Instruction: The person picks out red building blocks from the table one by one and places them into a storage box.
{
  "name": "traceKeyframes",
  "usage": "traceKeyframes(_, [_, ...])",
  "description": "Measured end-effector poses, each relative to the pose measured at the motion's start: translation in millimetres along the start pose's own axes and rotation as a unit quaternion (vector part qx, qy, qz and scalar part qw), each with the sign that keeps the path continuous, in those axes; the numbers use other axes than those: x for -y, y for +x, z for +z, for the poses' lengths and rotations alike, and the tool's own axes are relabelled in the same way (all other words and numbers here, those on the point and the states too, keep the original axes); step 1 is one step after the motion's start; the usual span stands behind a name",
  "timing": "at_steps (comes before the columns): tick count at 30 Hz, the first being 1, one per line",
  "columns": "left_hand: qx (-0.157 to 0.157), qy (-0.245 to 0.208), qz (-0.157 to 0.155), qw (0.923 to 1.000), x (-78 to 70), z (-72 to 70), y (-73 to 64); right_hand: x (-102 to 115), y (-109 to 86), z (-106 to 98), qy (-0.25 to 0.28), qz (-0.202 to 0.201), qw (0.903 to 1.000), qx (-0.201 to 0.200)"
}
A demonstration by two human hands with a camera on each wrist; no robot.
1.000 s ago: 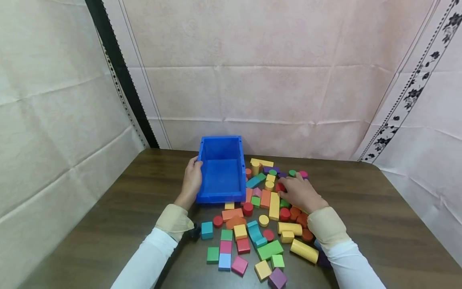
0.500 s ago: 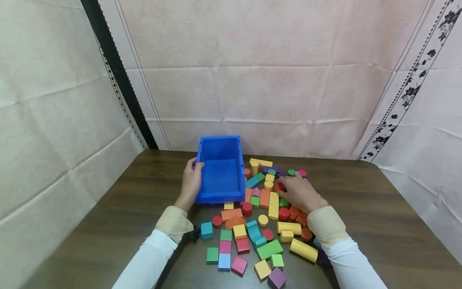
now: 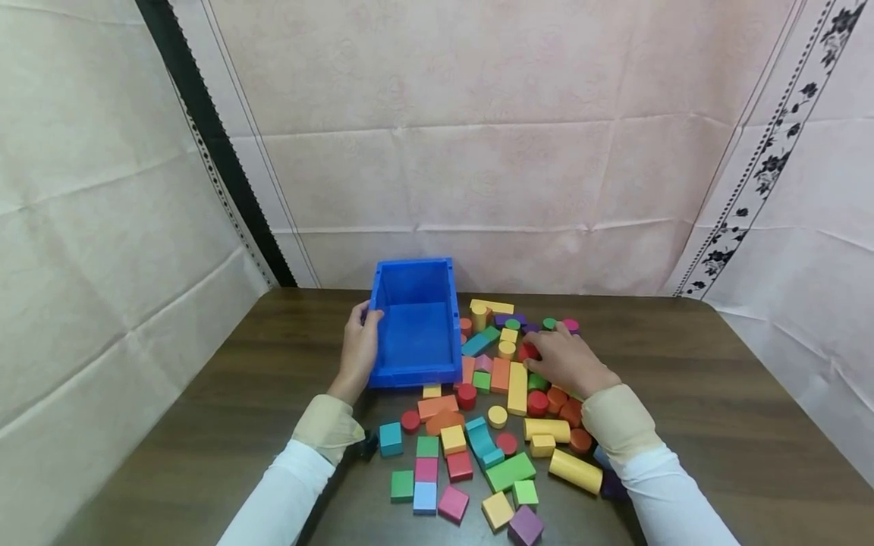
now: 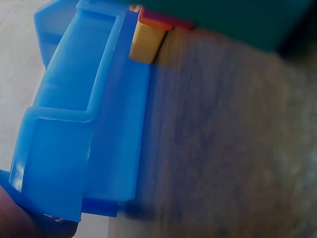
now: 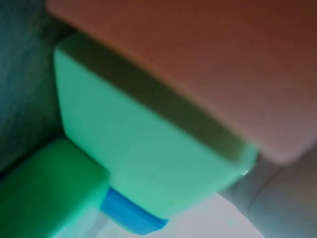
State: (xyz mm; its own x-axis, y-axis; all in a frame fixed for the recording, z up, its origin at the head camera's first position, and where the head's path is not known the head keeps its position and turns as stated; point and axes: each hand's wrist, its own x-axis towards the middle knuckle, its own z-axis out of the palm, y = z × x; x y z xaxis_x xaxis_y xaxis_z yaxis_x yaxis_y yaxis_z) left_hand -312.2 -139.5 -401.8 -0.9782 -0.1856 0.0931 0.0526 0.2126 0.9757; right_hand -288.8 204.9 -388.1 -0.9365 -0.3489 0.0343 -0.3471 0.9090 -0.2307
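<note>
My left hand [image 3: 359, 345] grips the left wall of a blue plastic bin [image 3: 417, 374], thumb over the rim. The bin faces me at the back of the table, its blue floor showing. In the left wrist view the bin's side [image 4: 116, 129] fills the left, with a fingertip at the lower corner. My right hand [image 3: 567, 360] reaches into the spread of toy blocks, thumb and forefinger curled about a red block [image 3: 527, 351]. A green block [image 3: 537, 381] lies just below that hand. Close up, the right wrist view shows a pale green block [image 5: 133, 134], blurred.
Many coloured blocks lie right of the bin and in front of it, among them a long yellow block [image 3: 517, 388], a yellow cylinder [image 3: 576, 472] and a purple cube [image 3: 525, 525]. Cloth walls [image 3: 437, 174] stand behind the wooden table [image 3: 710, 394].
The head view has shifted slightly. Both hands, the bin and the blocks keep their places relative to one another.
</note>
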Motion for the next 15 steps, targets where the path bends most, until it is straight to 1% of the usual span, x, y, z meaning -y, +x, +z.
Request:
traceKeyframes(9, [0.002, -0.006, 0.003, 1.0, 0.9, -1.0, -0.6, 1.1, 0.5, -6.0, 0.02, -0.001, 0.9998, 0.003])
traceKeyframes(15, [0.004, -0.005, 0.006, 1.0, 3.2, -0.9, -0.2, 2.5, 0.3, -9.4, 0.024, 0.001, 0.9997, 0.001])
